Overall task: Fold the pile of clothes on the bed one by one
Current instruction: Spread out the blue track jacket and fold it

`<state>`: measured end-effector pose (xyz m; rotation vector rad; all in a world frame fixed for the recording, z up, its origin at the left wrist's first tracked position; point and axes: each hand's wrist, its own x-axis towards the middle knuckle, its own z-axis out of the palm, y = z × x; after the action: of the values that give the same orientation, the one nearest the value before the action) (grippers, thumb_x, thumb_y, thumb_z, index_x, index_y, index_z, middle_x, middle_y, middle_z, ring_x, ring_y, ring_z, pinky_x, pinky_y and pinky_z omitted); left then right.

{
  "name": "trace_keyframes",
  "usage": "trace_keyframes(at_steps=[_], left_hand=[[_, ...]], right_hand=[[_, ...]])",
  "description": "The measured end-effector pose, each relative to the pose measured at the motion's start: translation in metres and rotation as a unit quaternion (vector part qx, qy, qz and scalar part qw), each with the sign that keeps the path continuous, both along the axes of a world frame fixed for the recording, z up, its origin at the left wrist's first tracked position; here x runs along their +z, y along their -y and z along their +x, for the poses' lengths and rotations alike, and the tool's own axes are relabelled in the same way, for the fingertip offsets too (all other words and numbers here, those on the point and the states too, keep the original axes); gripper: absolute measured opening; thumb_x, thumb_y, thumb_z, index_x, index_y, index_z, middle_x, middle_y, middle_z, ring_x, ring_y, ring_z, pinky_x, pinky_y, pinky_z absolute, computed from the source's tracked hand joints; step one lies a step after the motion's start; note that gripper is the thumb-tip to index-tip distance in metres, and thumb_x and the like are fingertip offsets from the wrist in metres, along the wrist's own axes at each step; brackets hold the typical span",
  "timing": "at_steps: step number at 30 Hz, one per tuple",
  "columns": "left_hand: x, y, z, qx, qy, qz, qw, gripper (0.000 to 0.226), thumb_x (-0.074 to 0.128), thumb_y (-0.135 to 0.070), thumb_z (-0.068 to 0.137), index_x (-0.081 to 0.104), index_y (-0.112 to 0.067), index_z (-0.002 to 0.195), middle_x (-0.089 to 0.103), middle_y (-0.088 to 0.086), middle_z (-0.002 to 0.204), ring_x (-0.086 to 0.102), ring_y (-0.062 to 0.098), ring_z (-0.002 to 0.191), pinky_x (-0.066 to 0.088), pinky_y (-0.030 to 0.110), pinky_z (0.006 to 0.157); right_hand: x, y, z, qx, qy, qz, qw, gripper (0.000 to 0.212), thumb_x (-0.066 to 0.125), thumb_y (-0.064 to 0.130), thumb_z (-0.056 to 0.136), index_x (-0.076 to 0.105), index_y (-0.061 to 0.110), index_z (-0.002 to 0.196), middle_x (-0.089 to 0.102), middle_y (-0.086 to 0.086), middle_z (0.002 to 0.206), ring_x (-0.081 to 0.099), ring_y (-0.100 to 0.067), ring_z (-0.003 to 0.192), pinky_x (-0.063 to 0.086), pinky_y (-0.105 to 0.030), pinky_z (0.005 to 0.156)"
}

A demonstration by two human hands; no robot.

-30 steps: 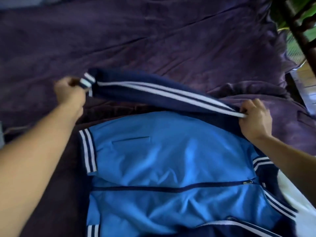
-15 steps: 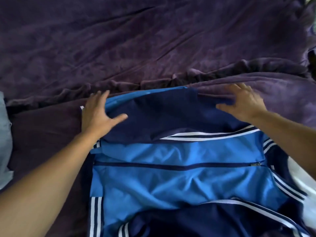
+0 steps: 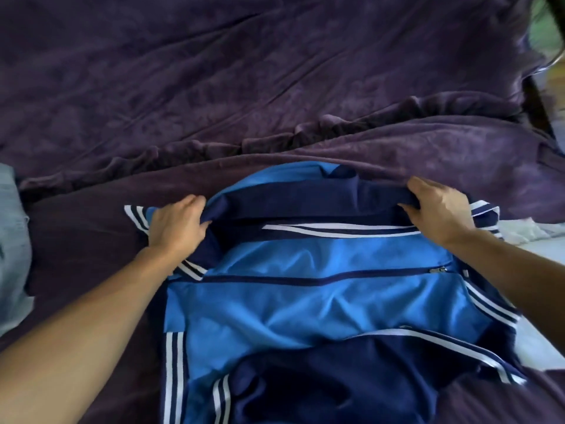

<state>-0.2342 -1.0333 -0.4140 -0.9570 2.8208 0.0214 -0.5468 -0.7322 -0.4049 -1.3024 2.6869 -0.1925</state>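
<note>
The jacket [image 3: 305,301] lay flat on the near half of the bed, centred a little right of the middle. Its body was bright blue, its collar end was to the right and its striped hem to the left. A dark zip [image 3: 305,280] ran left to right across the blue front, closed, with its pull [image 3: 438,269] at the right end. The far sleeve [image 3: 305,206], navy with white stripes, was folded across the far side of the front. The near sleeve [image 3: 351,377] lay likewise across the near side, a white-striped cuff showing at the near left.

The left hand [image 3: 179,224] gripped the far left part of the jacket, fingers curled over the navy cloth and thumb pinching it from the near side, just right of the striped hem corner. The right hand [image 3: 440,209] held the far right part, fingers bent over the raised navy fold and thumb tucked beneath it. Between the two hands the far edge stood lifted in a ridge above the rest of the garment. Both forearms reached in from the near corners.

Under the jacket spread a purple blanket [image 3: 214,87], creased, with a rumpled ridge running left to right just beyond the garment. A grey cloth [image 3: 12,240] lay at the left edge, well apart from the jacket. A white cloth [image 3: 535,231] showed at the right, near the right wrist.
</note>
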Motion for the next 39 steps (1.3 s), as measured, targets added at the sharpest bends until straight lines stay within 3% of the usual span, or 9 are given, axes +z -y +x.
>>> trace_keyframes(at_steps=[10, 13, 17, 20, 22, 25, 29, 33, 39], left_hand=[[0.027, -0.194, 0.157, -0.092, -0.033, 0.022, 0.995, 0.068, 0.079, 0.006, 0.031, 0.040, -0.013, 0.083, 0.056, 0.010, 0.078, 0.061, 0.030, 0.062, 0.047, 0.032, 0.040], [0.010, -0.244, 0.202, -0.056, 0.025, 0.054, 0.997, 0.059, 0.080, 0.008, 0.032, 0.049, -0.013, 0.077, 0.055, 0.008, 0.076, 0.062, 0.029, 0.059, 0.048, 0.032, 0.039], [-0.007, -0.278, 0.224, -0.017, 0.118, 0.116, 0.986, 0.053, 0.082, 0.001, 0.022, 0.055, -0.015, 0.065, 0.051, 0.003, 0.067, 0.062, 0.025, 0.053, 0.047, 0.031, 0.035], [0.002, -0.284, 0.209, -0.051, 0.058, 0.127, 0.989, 0.026, 0.067, -0.025, 0.048, 0.051, -0.017, 0.066, 0.047, 0.001, 0.067, 0.059, 0.027, 0.063, 0.049, 0.034, 0.049], [0.008, -0.289, 0.190, -0.060, -0.050, 0.133, 0.988, 0.017, 0.051, -0.030, 0.065, 0.052, -0.014, 0.069, 0.047, 0.003, 0.074, 0.052, 0.028, 0.071, 0.044, 0.036, 0.061], [0.006, -0.305, 0.148, -0.040, -0.104, 0.137, 0.984, 0.032, 0.046, -0.035, 0.083, 0.066, -0.012, 0.093, 0.056, 0.009, 0.100, 0.055, 0.030, 0.091, 0.043, 0.040, 0.075], [-0.011, -0.333, 0.105, -0.048, 0.087, 0.184, 0.978, 0.059, 0.035, -0.059, 0.089, 0.042, -0.032, 0.141, 0.031, 0.017, 0.151, 0.032, 0.036, 0.137, 0.036, 0.053, 0.102], [-0.029, -0.356, 0.121, -0.061, 0.241, 0.236, 0.940, 0.073, 0.034, -0.063, 0.093, -0.005, -0.041, 0.149, -0.020, 0.006, 0.158, -0.014, 0.028, 0.146, 0.007, 0.056, 0.116], [-0.022, -0.351, 0.131, -0.040, 0.237, 0.310, 0.920, 0.080, 0.027, -0.079, 0.082, 0.003, -0.045, 0.149, -0.013, -0.005, 0.160, -0.010, 0.018, 0.147, 0.005, 0.051, 0.118]], right_hand=[[0.011, -0.173, 0.086, 0.100, -0.048, -0.005, 0.994, 0.018, 0.056, 0.016, 0.060, 0.051, 0.011, 0.077, 0.050, -0.010, 0.073, 0.053, -0.035, 0.070, 0.044, -0.044, 0.055], [-0.001, -0.219, 0.117, 0.101, -0.024, 0.058, 0.993, 0.020, 0.046, 0.025, 0.063, 0.054, 0.016, 0.079, 0.049, -0.006, 0.075, 0.053, -0.033, 0.072, 0.044, -0.043, 0.056], [-0.015, -0.246, 0.138, 0.040, 0.093, 0.154, 0.983, 0.029, 0.072, 0.011, 0.067, 0.068, 0.017, 0.094, 0.059, -0.007, 0.093, 0.058, -0.035, 0.085, 0.050, -0.042, 0.067], [-0.004, -0.248, 0.136, -0.102, 0.122, 0.047, 0.986, 0.025, 0.057, 0.007, 0.079, 0.071, 0.012, 0.098, 0.063, -0.012, 0.104, 0.055, -0.037, 0.099, 0.047, -0.042, 0.081], [0.005, -0.247, 0.130, -0.308, 0.109, -0.046, 0.944, 0.030, 0.056, 0.016, 0.087, 0.064, 0.012, 0.115, 0.055, -0.014, 0.122, 0.047, -0.035, 0.115, 0.042, -0.044, 0.091], [0.004, -0.243, 0.121, -0.571, 0.222, -0.067, 0.787, 0.066, 0.064, 0.045, 0.084, 0.047, 0.008, 0.136, 0.050, -0.018, 0.135, 0.046, -0.035, 0.125, 0.038, -0.042, 0.101], [-0.017, -0.227, 0.125, -0.634, 0.429, -0.169, 0.620, 0.077, 0.080, 0.057, 0.056, 0.062, 0.008, 0.112, 0.069, -0.011, 0.102, 0.069, -0.031, 0.085, 0.059, -0.045, 0.075], [-0.021, -0.222, 0.107, -0.610, 0.485, -0.214, 0.589, 0.038, 0.074, 0.030, 0.078, 0.061, 0.007, 0.105, 0.068, -0.009, 0.086, 0.068, -0.025, 0.061, 0.058, -0.038, 0.049], [-0.007, -0.256, 0.131, -0.646, 0.344, -0.309, 0.608, 0.018, 0.069, 0.010, 0.082, 0.062, 0.010, 0.099, 0.065, -0.014, 0.103, 0.066, -0.032, 0.093, 0.055, -0.048, 0.086]])
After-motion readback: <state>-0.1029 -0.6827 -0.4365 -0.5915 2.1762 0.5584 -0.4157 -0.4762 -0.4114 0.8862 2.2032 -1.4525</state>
